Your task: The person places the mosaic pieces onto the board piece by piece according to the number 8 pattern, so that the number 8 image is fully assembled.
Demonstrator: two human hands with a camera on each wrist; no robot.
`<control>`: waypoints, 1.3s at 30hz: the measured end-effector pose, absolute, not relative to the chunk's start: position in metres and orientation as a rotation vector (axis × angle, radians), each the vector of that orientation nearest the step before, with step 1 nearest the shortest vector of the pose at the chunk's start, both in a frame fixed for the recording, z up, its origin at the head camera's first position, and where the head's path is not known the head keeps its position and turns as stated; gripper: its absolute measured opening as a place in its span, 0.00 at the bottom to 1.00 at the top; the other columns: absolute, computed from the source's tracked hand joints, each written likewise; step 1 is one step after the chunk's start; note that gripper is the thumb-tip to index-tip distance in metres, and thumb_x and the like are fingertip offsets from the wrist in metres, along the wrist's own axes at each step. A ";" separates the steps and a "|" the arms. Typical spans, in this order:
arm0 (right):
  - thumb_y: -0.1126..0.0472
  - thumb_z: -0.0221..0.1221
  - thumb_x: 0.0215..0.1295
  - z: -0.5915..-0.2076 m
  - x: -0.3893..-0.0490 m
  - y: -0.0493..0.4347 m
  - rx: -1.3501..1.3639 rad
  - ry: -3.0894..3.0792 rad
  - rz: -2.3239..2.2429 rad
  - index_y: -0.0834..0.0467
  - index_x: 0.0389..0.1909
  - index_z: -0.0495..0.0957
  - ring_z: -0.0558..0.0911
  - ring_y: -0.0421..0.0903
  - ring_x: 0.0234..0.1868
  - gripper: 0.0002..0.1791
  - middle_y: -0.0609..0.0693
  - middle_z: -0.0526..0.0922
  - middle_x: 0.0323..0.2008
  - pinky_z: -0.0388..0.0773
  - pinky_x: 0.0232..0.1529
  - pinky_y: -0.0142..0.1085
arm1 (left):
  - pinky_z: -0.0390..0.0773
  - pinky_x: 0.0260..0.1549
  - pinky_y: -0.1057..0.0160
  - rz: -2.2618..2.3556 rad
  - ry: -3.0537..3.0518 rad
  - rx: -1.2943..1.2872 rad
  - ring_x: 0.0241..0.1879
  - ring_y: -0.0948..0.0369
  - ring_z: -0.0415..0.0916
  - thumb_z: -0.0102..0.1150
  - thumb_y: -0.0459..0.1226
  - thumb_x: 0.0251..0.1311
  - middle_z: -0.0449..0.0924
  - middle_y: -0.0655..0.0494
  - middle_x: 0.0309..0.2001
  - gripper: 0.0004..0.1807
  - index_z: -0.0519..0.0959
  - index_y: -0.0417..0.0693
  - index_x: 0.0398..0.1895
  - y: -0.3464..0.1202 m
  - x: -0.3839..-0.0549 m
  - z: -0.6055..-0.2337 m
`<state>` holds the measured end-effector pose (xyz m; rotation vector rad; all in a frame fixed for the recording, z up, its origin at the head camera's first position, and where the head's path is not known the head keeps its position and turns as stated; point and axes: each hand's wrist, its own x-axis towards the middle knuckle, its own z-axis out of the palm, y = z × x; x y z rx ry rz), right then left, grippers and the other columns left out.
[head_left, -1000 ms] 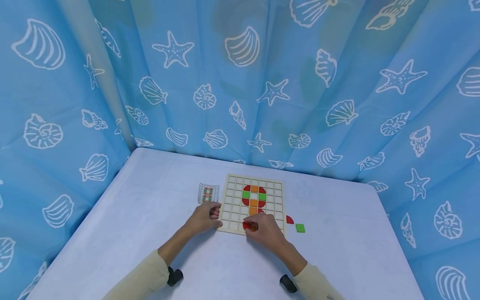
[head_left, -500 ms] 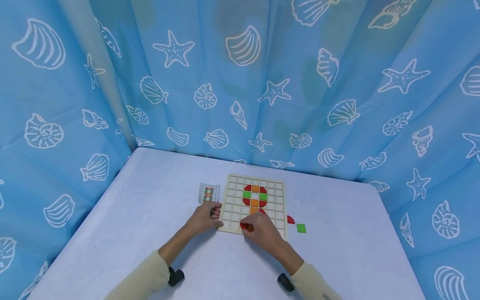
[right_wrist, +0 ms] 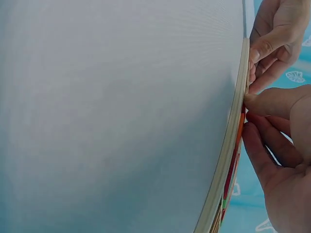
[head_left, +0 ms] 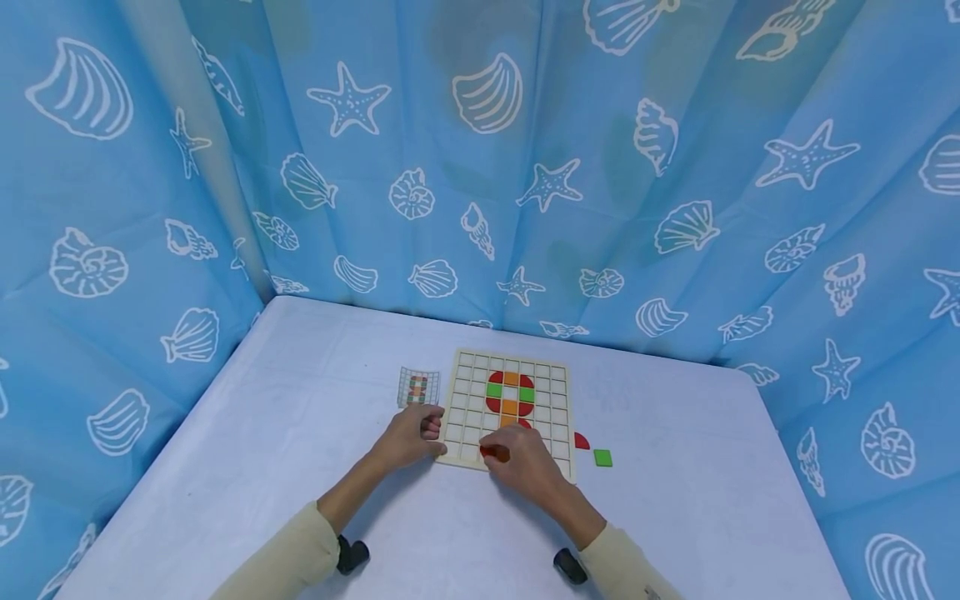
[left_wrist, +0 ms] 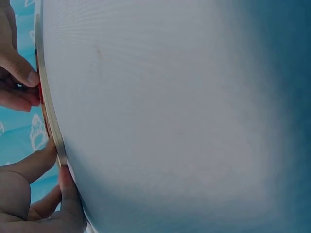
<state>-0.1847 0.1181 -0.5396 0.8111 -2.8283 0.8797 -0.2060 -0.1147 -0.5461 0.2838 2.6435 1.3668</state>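
Note:
A pale wooden grid board (head_left: 456,392) lies flat on the table. Some of its cells hold red rounded tiles, orange square tiles (head_left: 511,378) and green square tiles (head_left: 494,390). My left hand (head_left: 408,435) grips the board's left edge near the front corner; in the left wrist view its fingertips (left_wrist: 49,146) lie on both sides of that edge. Over the front rows, my right hand (head_left: 528,462) pinches a red tile (head_left: 484,451) between thumb and fingers, right at the board's surface. That hand covers most of the tile and the cells under it.
Right of the board lie a loose red quarter-round tile (head_left: 582,441) and a loose green square tile (head_left: 603,457). A small pattern card (head_left: 417,389) with a printed grid lies to the left. Behind the white table (head_left: 705,467) hangs a blue shell-print curtain (head_left: 555,250).
My right hand has shifted slightly left with the red tile, mostly in the first half second. The left hand stays on the board's edge.

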 end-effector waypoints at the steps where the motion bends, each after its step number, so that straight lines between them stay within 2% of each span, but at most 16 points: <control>1: 0.59 0.70 0.58 -0.540 -0.185 0.119 0.810 -2.823 0.891 0.53 0.46 0.86 0.78 0.39 0.43 0.14 0.42 0.85 0.41 0.80 0.45 0.33 | 0.79 0.40 0.65 1.363 2.644 0.280 0.40 0.61 0.75 0.75 0.29 0.46 0.74 0.53 0.40 0.34 0.73 0.33 0.60 -0.114 -0.206 -0.546; 13: 0.60 0.70 0.57 -0.537 -0.186 0.123 0.831 -2.791 0.935 0.54 0.45 0.86 0.78 0.38 0.41 0.14 0.42 0.85 0.40 0.80 0.42 0.30 | 0.79 0.40 0.64 1.385 2.635 0.301 0.40 0.60 0.75 0.74 0.28 0.46 0.74 0.53 0.40 0.34 0.73 0.31 0.60 -0.113 -0.206 -0.543; 17: 0.60 0.71 0.55 -0.531 -0.189 0.132 0.748 -2.796 0.949 0.55 0.44 0.87 0.79 0.39 0.42 0.14 0.43 0.85 0.40 0.81 0.43 0.32 | 0.79 0.40 0.64 1.384 2.629 0.296 0.39 0.60 0.74 0.74 0.28 0.46 0.73 0.53 0.39 0.34 0.73 0.31 0.60 -0.113 -0.206 -0.542; 22: 0.61 0.71 0.55 -0.520 -0.198 0.161 0.554 -2.814 0.903 0.54 0.44 0.87 0.80 0.41 0.42 0.14 0.44 0.85 0.40 0.82 0.44 0.36 | 0.79 0.40 0.64 1.381 2.626 0.289 0.40 0.60 0.74 0.74 0.28 0.46 0.73 0.53 0.40 0.34 0.73 0.32 0.60 -0.112 -0.206 -0.544; 26: 0.62 0.70 0.55 -0.513 -0.203 0.193 0.483 -2.794 0.898 0.57 0.44 0.86 0.80 0.42 0.38 0.14 0.47 0.85 0.40 0.83 0.41 0.39 | 0.79 0.41 0.65 1.368 2.628 0.272 0.40 0.60 0.74 0.74 0.29 0.47 0.73 0.53 0.40 0.34 0.73 0.33 0.60 -0.113 -0.206 -0.544; 32: 0.63 0.70 0.56 -0.512 -0.200 0.236 0.378 -2.846 0.788 0.59 0.45 0.85 0.82 0.47 0.40 0.15 0.51 0.84 0.41 0.83 0.41 0.42 | 0.79 0.41 0.63 1.333 2.654 0.266 0.40 0.60 0.74 0.75 0.29 0.46 0.73 0.52 0.40 0.35 0.73 0.33 0.60 -0.113 -0.205 -0.542; 39: 0.61 0.71 0.55 -0.521 -0.190 0.263 0.282 -2.939 0.748 0.60 0.47 0.84 0.81 0.51 0.43 0.18 0.54 0.84 0.44 0.83 0.42 0.45 | 0.78 0.43 0.60 1.316 2.669 0.258 0.41 0.59 0.74 0.75 0.30 0.46 0.74 0.51 0.44 0.35 0.73 0.33 0.60 -0.112 -0.204 -0.543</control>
